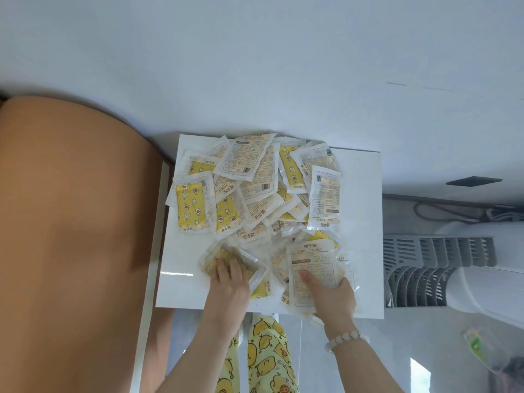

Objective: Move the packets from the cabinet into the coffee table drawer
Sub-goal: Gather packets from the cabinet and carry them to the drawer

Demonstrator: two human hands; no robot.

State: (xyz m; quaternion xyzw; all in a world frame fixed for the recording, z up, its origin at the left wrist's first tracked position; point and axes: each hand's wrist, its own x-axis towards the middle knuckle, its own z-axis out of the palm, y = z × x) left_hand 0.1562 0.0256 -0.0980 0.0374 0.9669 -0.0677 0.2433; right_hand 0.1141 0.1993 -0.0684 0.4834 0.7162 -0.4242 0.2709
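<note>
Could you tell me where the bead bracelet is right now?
In the head view the bead bracelet circles the wrist behind the right hand, lower right, just off the white cabinet.

Bright yellow on the hand-warmer packets (195,205), patterned with white stars, crescent moons and brown-centred flowers; translucent white wrappers, dark grey print on the pale backs. Glossy white on the worktop (360,222) beneath. Warm orange-brown across the rounded surface (71,222) at left. Pale blue-grey on the wall (255,52). Pale yellow trousers (266,361) dotted with deeper yellow chicks outlined in black. Milky white and faint pink beads on the bracelet (344,340). Grey slatted grille (425,259) against a white appliance (496,279).
</note>
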